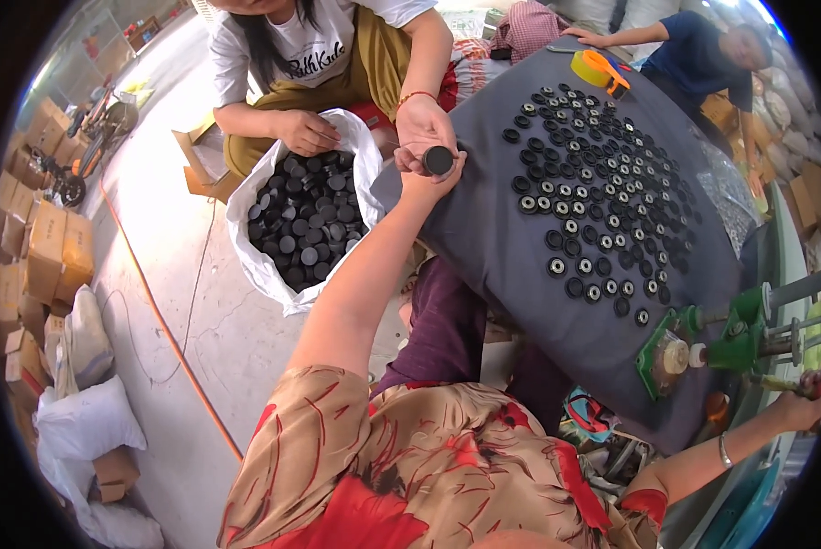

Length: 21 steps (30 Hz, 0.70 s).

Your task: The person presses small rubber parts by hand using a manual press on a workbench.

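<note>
Black and round, a flat-faced disc is presented near the upper centre of the frame, where it is gripped by the curled fingers of the left hand. Just above it, the upturned palm of a seated co-worker's hand is held out; whether part of the disc's weight is borne by that palm cannot be told. At the upper left, a white woven sack is seen filled with similar black discs. Across the upper right, a table draped in dark grey cloth is covered with loose black ring-shaped pieces, many fitted with silvery centres. At the lower right, a green metal hand press is mounted by the table's edge, and the right hand is placed beside its lever at the frame's rim; its fingers appear curled, but whether the lever is gripped cannot be made out. A hand-to-hand passing of one disc seems to be the step under way, with pressing work probably paused. For the next move, a steady pinch and a settled receiving grip would be called for before release, so that the disc is not dropped.
</note>
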{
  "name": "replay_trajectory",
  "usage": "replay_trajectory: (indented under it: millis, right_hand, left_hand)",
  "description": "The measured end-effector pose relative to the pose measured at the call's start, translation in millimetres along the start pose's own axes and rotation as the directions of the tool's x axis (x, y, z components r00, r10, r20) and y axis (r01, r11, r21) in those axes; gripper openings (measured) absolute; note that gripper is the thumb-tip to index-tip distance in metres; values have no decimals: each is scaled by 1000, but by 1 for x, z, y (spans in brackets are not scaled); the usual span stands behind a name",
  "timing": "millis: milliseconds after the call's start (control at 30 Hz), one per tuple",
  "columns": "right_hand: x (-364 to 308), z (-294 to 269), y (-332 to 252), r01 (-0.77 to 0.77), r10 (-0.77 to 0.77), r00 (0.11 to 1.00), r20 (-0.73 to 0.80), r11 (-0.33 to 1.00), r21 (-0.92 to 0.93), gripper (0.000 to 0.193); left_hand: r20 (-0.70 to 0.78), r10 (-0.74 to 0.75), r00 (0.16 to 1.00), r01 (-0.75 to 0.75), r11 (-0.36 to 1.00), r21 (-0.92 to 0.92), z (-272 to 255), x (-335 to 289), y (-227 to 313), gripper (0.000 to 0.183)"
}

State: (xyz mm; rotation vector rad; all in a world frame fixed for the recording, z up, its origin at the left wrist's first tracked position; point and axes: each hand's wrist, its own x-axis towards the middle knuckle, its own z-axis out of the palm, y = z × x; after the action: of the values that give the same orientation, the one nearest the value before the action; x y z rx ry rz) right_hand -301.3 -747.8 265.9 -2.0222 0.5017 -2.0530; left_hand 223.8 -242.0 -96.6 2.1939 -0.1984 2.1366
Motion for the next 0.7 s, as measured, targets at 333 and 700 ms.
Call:
replay_trajectory:
  millis: [333,700]
  right_hand:
    - [30,-43,79,344,-335,939,84,889,-301,21]
    - [16,-1,-8,-43,93,966,-242,978,205,31]
  left_hand:
    - [-82,-189,978,149,923,-355,-81,77,47,35]
    - [613,-262,745,630,577,-519,-249,158,28,25]
